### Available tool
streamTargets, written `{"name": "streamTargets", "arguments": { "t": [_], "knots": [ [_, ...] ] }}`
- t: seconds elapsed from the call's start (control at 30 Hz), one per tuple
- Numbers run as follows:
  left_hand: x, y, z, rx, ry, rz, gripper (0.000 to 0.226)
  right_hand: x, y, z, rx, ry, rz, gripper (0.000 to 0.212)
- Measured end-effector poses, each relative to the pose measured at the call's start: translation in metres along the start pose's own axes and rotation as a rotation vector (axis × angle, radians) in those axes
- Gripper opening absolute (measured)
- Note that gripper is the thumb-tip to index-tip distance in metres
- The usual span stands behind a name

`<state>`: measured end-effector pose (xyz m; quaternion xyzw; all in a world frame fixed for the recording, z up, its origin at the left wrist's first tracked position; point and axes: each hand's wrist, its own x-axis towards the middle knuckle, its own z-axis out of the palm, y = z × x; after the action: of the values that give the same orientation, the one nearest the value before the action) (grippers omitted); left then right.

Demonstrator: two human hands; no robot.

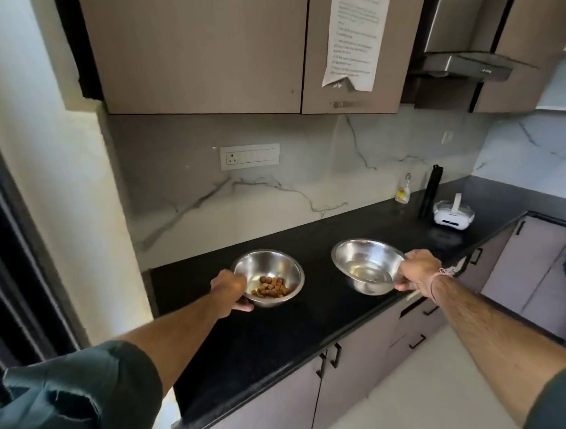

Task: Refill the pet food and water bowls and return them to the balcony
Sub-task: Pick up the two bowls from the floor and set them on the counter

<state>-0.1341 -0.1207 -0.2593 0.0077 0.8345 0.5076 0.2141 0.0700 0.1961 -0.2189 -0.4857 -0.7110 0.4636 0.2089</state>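
Two steel bowls are over the black countertop (pixel 271 336). The food bowl (pixel 270 268) on the left holds a small heap of brown kibble (pixel 270 287). My left hand (pixel 229 288) grips its near left rim, thumb on top, fingers under. The water bowl (pixel 366 265) on the right has clear water in its bottom and tilts slightly. My right hand (pixel 416 273) pinches its right rim. I cannot tell whether either bowl rests on the counter or is lifted just off it.
Further back on the counter stand a small yellow-labelled bottle (pixel 403 191), a tall black bottle (pixel 431 190) and a white headset (pixel 453 215). Wall cabinets (pixel 197 51) hang overhead, with a range hood (pixel 463 65) to the right. Base cabinets with black handles (pixel 334 355) sit below.
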Motion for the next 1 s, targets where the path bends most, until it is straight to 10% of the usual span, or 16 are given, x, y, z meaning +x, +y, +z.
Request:
{"name": "streamTargets", "arguments": {
  "t": [1.0],
  "knots": [
    [0.07,-0.091,0.161,-0.367,0.51,-0.453,0.034,0.219,0.052,0.176,-0.229,-0.6,-0.111,0.038]
  ]
}}
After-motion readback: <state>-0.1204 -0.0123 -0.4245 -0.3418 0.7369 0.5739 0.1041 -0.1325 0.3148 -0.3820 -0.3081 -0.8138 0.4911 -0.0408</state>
